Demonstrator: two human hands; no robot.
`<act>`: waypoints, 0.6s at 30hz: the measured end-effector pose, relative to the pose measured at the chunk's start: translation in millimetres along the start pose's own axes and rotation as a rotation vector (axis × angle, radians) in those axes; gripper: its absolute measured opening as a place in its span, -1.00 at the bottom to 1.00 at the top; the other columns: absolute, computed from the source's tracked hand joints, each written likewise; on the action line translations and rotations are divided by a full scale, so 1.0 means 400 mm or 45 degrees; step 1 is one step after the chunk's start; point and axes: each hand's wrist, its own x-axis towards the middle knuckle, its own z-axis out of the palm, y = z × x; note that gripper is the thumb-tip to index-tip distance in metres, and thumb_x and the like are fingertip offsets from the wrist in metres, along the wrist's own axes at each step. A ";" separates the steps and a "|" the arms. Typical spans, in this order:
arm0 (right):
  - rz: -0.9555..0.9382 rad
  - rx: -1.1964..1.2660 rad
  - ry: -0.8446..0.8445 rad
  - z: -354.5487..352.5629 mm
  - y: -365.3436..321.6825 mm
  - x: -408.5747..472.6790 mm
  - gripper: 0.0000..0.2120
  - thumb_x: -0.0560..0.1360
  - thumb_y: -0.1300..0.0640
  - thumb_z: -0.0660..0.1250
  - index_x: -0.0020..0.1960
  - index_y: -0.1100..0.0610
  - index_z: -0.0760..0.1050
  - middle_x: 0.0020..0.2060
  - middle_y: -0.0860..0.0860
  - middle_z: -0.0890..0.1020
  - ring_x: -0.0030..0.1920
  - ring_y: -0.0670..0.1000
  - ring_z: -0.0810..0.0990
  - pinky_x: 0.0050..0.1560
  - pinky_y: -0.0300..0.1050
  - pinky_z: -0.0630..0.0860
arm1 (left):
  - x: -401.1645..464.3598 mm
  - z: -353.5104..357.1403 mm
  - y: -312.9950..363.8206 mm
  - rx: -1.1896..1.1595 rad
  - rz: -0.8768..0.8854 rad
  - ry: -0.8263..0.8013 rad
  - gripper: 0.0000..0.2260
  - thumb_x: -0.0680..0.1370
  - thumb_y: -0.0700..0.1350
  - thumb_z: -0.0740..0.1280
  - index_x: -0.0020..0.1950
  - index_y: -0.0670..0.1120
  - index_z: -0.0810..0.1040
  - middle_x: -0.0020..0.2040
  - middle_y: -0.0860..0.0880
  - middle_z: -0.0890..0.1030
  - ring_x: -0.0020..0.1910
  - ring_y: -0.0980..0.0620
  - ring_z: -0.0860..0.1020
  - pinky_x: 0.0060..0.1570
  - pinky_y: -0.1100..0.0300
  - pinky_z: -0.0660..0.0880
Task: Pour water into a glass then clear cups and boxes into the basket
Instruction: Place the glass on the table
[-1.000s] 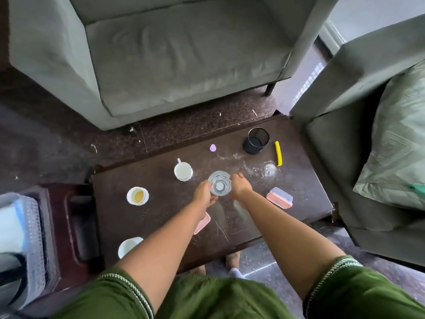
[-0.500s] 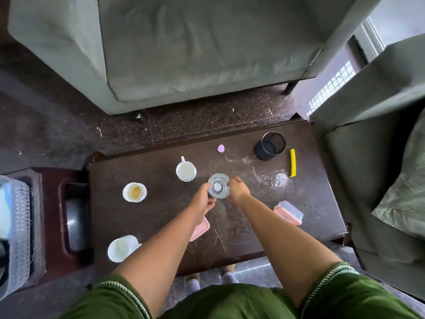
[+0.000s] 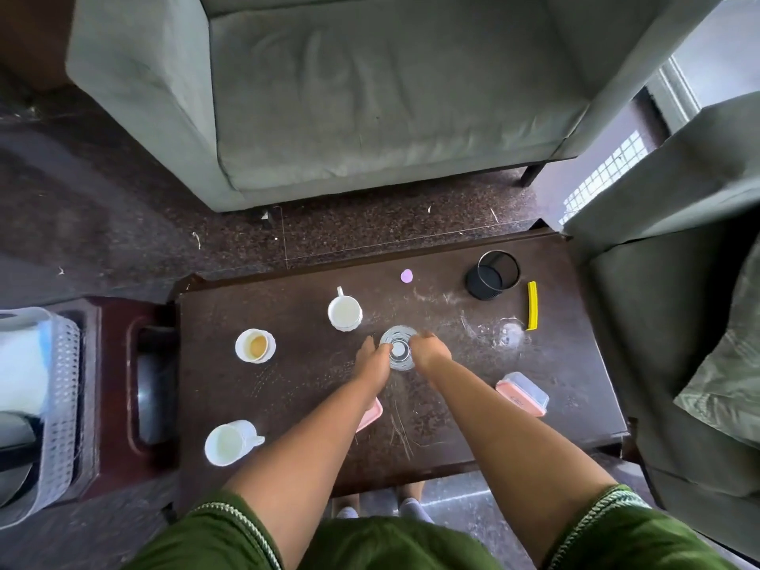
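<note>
Left hand (image 3: 373, 359) curled against the left side of a clear glass (image 3: 399, 347), fingers touching its wall. Right hand (image 3: 427, 350) cupped on the glass's right side, likewise in contact. Both wrapped narrowly round it, gripping it between them. Glass upright near the middle of the dark wooden table (image 3: 296, 388), seen from straight above; impossible to tell whether any water inside.

Three white cups: one with a handle (image 3: 344, 311) just behind and left of the glass, one holding brownish liquid (image 3: 255, 346) further left, one (image 3: 230, 442) near the front left corner with its handle to the right. Two pink boxes: one with a clear lid (image 3: 522, 393) to the right of the right forearm, another (image 3: 370, 414) mostly hidden under the left forearm, only a corner showing.

One black mesh cylinder (image 3: 492, 276) at the back right of the table, open top, tilted toward the camera by the wide lens. One yellow strip (image 3: 531, 305) just right of it. One small lilac disc (image 3: 406, 276) at the back centre. A wet, smeared patch (image 3: 510, 335) between the glass and the yellow strip.

White perforated basket (image 3: 61, 388) at far left, well apart from the table, beyond a reddish wooden stand (image 3: 115, 364). Grey armchair (image 3: 370, 96) behind the table, another grey seat (image 3: 674, 281) to the right. Green sleeves at the bottom edge.
</note>
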 end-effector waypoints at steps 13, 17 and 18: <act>-0.398 -0.309 0.074 -0.033 -0.105 -0.295 -0.54 0.56 0.10 0.19 0.43 0.19 0.33 0.38 0.19 0.42 0.37 0.23 0.43 0.33 0.01 0.39 | -0.247 -0.139 0.085 0.377 0.402 0.252 -0.51 0.60 -0.03 0.20 0.51 -0.13 0.23 0.44 -0.18 0.37 0.42 -0.20 0.34 0.33 0.04 0.30; -0.576 -0.387 0.047 -0.012 -0.153 -0.388 -0.57 0.53 0.19 0.19 0.40 0.14 0.37 0.37 0.19 0.42 0.37 0.23 0.42 0.30 -0.01 0.40 | -0.336 -0.223 0.070 0.421 0.480 0.390 -0.48 0.60 -0.09 0.21 0.53 -0.17 0.18 0.48 -0.20 0.30 0.48 -0.19 0.25 0.43 0.02 0.19; -0.608 -0.393 0.042 -0.001 -0.163 -0.406 -0.57 0.52 0.21 0.18 0.39 0.13 0.38 0.36 0.19 0.42 0.37 0.23 0.42 0.30 -0.01 0.40 | -0.358 -0.247 0.062 0.407 0.476 0.439 -0.47 0.61 -0.08 0.21 0.54 -0.17 0.15 0.50 -0.19 0.27 0.50 -0.16 0.21 0.45 0.02 0.16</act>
